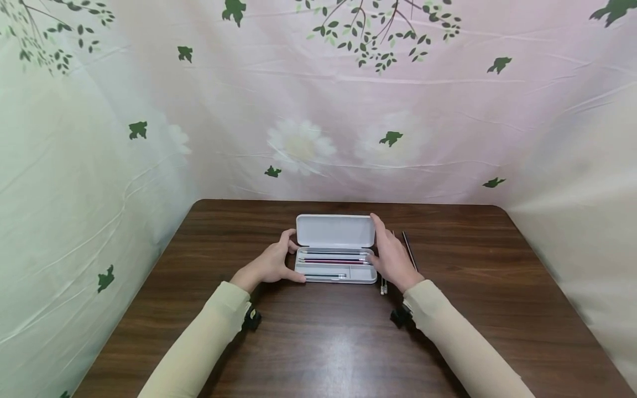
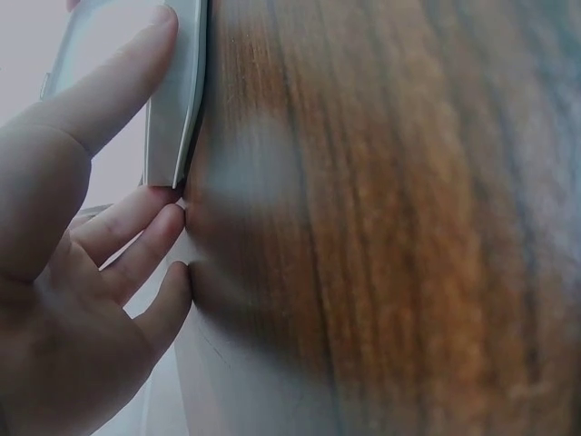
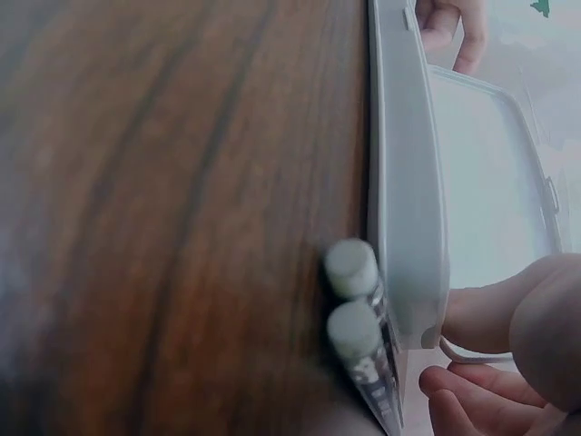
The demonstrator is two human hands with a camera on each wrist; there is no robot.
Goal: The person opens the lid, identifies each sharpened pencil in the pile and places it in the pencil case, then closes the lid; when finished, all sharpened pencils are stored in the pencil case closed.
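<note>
An open white pencil case [image 1: 362, 274] lies on the table, its hinged lid [image 1: 335, 231] tipped back. Several pencils [image 1: 333, 261] rest inside, one of them in the front compartment. My left hand [image 1: 271, 262] holds the left end of the case, the thumb at the front corner and fingers round the side. At the right end, my right hand [image 1: 395, 262] grips the case, its thumb over the rim and its fingers by the lid's edge. Two pencils with white erasers [image 3: 353, 329] lie against the case's right side, partly hidden by that hand.
A dark pencil [image 1: 409, 249] lies on the wooden table [image 1: 318, 331] right of the right hand. Printed cloth [image 1: 323, 110] hangs behind the table and along both sides. Each wrist carries a small black camera [image 1: 251, 319].
</note>
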